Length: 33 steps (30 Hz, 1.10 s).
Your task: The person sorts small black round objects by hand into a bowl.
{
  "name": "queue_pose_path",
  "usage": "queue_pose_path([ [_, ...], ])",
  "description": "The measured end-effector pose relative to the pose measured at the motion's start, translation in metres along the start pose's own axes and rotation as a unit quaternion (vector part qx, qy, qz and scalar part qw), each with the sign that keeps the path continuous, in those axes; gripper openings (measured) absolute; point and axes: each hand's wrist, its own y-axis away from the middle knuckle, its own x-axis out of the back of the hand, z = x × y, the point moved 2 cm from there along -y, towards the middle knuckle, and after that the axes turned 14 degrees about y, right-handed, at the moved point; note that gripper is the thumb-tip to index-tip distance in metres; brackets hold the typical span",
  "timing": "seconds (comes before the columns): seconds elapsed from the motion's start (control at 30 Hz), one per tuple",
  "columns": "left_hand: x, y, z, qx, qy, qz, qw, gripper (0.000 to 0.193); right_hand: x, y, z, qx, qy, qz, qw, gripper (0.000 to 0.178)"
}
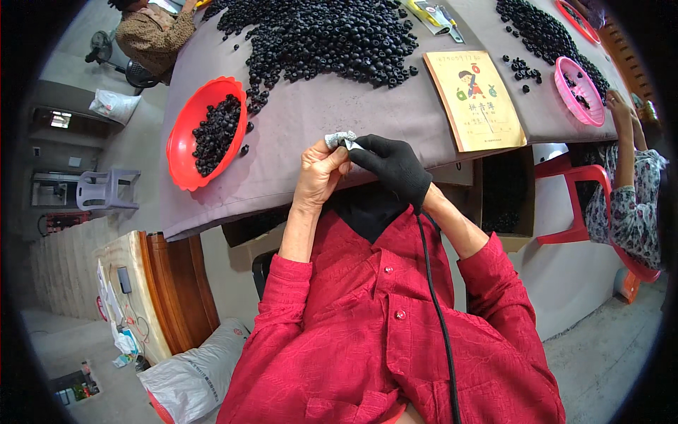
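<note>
My left hand point(320, 173) is bare, with a silvery wrap point(340, 138) around a fingertip. Its thumb and fingers are pinched together over the table's near edge. My right hand point(397, 168), in a black glove, meets it there with its fingers closed. A small white piece point(353, 145) shows where the fingertips come together; what either hand grips is too small and covered to name. To the left of my hands lies a red scalloped basin point(185, 138) with many small round black pieces point(217, 134). Beyond my hands is a big heap of the same black pieces point(332, 39).
A yellow booklet point(477, 99) lies on the grey tablecloth point(318, 109) at right, near a yellow-handled cutter point(434, 15). A pink basket point(579, 92) stands farther right, beside a seated person's arm point(625, 134). Another person point(155, 35) sits far left. A cardboard box point(508, 191) stands under the table.
</note>
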Motion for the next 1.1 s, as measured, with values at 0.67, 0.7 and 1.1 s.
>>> queue_pose_path([
  [0.67,0.008,-0.003,-0.002,0.017,0.073,-0.014,0.997,0.019,-0.001,0.005,-0.002,0.043,-0.007,0.018,0.999,0.033],
  [0.7,0.010,-0.002,-0.002,0.017,0.071,-0.018,0.997,0.019,-0.001,0.005,-0.003,0.037,-0.005,0.014,0.999,0.033],
  [1.1,0.006,0.000,0.001,0.026,0.068,-0.019,0.997,0.017,-0.003,0.004,0.000,0.030,-0.012,0.001,0.999,0.033],
])
